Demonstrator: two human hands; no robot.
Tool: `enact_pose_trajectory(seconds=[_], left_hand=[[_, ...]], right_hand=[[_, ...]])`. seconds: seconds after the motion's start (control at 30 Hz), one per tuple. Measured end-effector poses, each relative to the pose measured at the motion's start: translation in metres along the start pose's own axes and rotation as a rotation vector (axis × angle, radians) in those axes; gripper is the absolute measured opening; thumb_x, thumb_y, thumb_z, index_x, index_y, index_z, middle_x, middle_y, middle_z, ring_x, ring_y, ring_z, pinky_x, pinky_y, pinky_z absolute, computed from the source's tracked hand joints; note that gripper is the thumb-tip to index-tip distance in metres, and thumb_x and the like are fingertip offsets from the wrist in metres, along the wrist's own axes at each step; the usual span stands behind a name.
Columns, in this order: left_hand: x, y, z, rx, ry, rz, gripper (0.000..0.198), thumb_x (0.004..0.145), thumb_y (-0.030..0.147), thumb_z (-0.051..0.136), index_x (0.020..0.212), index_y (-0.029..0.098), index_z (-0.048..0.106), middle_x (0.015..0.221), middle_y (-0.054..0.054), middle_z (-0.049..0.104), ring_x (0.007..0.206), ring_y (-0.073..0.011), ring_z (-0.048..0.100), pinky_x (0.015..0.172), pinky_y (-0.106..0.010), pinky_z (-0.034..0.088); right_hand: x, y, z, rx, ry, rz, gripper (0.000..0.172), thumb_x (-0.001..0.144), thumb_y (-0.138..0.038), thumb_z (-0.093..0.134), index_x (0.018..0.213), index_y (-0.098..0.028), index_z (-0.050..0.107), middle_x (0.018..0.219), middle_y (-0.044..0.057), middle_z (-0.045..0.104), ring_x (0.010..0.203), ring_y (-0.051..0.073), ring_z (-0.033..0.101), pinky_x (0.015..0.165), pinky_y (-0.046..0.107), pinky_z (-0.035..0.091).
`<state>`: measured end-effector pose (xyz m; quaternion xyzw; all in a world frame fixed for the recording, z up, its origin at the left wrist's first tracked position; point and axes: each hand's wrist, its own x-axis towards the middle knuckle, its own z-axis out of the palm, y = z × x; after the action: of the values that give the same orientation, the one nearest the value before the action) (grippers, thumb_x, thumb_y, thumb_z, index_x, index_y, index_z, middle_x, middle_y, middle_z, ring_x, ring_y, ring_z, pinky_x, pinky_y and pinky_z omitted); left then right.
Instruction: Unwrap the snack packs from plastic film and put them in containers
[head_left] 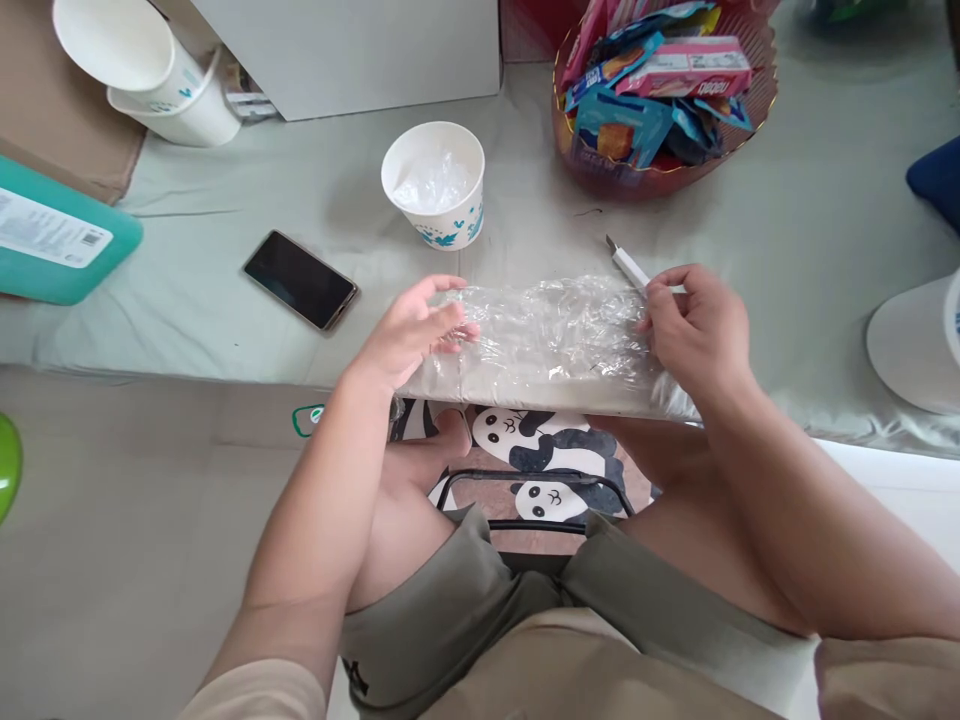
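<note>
A crinkled sheet of clear plastic wrapping (pixel 555 325) lies stretched along the front of the cloth-covered table, between my two hands. At its left end is my left hand (pixel 416 335), fingers spread and touching the plastic's edge. My right hand (pixel 701 325) is closed at the other end, thumb and fingers pinching the plastic. A white cutter knife (pixel 628 264) points up and left from my right fingertips, blade tip showing; whether those fingers also grip its handle I cannot tell. Behind the plastic stands a white paper cup (pixel 454 222) with crumpled clear plastic (pixel 435 185) inside.
A phone (pixel 301 280) lies left of the cup. Farther left are a teal container (pixel 67 235) and stacked paper tubs (pixel 187 115). A red basket (pixel 637 180) of snack packets (pixel 682 68) stands at the back right. At the right edge is a white cylindrical object (pixel 911 345).
</note>
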<state>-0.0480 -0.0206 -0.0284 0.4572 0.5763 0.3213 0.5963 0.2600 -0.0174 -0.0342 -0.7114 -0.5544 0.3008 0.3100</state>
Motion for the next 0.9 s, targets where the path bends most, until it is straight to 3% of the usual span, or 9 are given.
enact_pose_trajectory(seconds=[0.07,0.13,0.23,0.33,0.4,0.53,0.73,0.9], left_hand=[[-0.007,-0.002,-0.008,0.008,-0.18,-0.02,0.084,0.069,0.039,0.086,0.141,0.021,0.047,0.083,-0.005,0.077,0.08,-0.0203,0.077,0.069,-0.027,0.057],[-0.014,-0.003,-0.013,0.052,-0.231,-0.037,0.085,0.074,0.036,0.083,0.146,0.024,0.04,0.079,-0.001,0.075,0.073,-0.0186,0.076,0.068,-0.028,0.058],[-0.019,-0.003,-0.016,0.11,-0.115,-0.075,0.056,0.088,0.038,0.067,0.139,0.029,0.046,0.064,0.007,0.064,0.04,-0.009,0.056,0.043,-0.02,0.042],[-0.018,-0.003,-0.014,0.2,0.014,-0.093,0.038,0.094,0.036,0.058,0.131,0.028,0.052,0.052,0.011,0.053,0.029,-0.0057,0.034,0.033,-0.018,0.023],[-0.015,-0.006,-0.014,0.252,0.083,-0.08,0.034,0.094,0.032,0.057,0.127,0.027,0.056,0.048,0.01,0.049,0.03,-0.0074,0.036,0.033,-0.018,0.026],[-0.01,-0.014,-0.014,0.327,0.166,-0.043,0.034,0.094,0.029,0.058,0.128,0.026,0.058,0.045,0.01,0.048,0.032,-0.0089,0.039,0.036,-0.02,0.031],[-0.001,-0.016,-0.007,0.548,0.326,0.026,0.033,0.095,0.028,0.053,0.127,0.027,0.06,0.047,0.008,0.05,0.038,-0.0133,0.048,0.045,-0.025,0.036],[0.0,-0.012,-0.002,0.889,0.406,0.081,0.032,0.09,0.028,0.059,0.12,0.024,0.068,0.05,0.006,0.05,0.051,-0.0162,0.05,0.06,-0.03,0.037]], right_hand=[[0.003,-0.001,0.0,0.049,0.019,0.025,0.013,0.094,-0.037,0.059,0.086,-0.027,0.056,0.057,-0.004,0.063,0.041,0.013,0.049,0.043,0.028,0.036],[0.005,-0.001,0.0,0.071,0.019,0.03,0.016,0.095,-0.04,0.059,0.085,-0.028,0.054,0.057,-0.004,0.061,0.04,0.013,0.049,0.043,0.028,0.036],[0.007,0.0,0.002,0.024,-0.011,0.036,0.016,0.096,-0.04,0.058,0.087,-0.028,0.053,0.053,-0.006,0.057,0.037,0.014,0.047,0.044,0.03,0.037],[0.007,0.0,0.004,-0.045,-0.036,0.027,0.008,0.095,-0.036,0.057,0.092,-0.028,0.056,0.054,-0.006,0.059,0.039,0.015,0.049,0.048,0.032,0.04],[0.005,-0.001,0.005,-0.053,-0.038,0.034,0.013,0.093,-0.034,0.059,0.104,-0.028,0.057,0.062,-0.005,0.066,0.043,0.016,0.055,0.053,0.034,0.043],[0.0,-0.001,0.005,-0.042,-0.083,0.039,0.043,0.09,-0.035,0.062,0.13,-0.028,0.048,0.081,-0.001,0.075,0.058,0.021,0.066,0.059,0.036,0.049],[0.0,0.009,0.01,-0.314,-0.029,-0.145,0.051,0.087,-0.034,0.06,0.136,-0.025,0.05,0.064,0.0,0.067,0.063,0.026,0.062,0.062,0.038,0.045],[-0.004,0.012,0.006,-0.502,0.078,-0.306,0.059,0.082,-0.038,0.068,0.138,-0.026,0.053,0.099,0.01,0.073,0.073,0.026,0.064,0.061,0.038,0.046]])
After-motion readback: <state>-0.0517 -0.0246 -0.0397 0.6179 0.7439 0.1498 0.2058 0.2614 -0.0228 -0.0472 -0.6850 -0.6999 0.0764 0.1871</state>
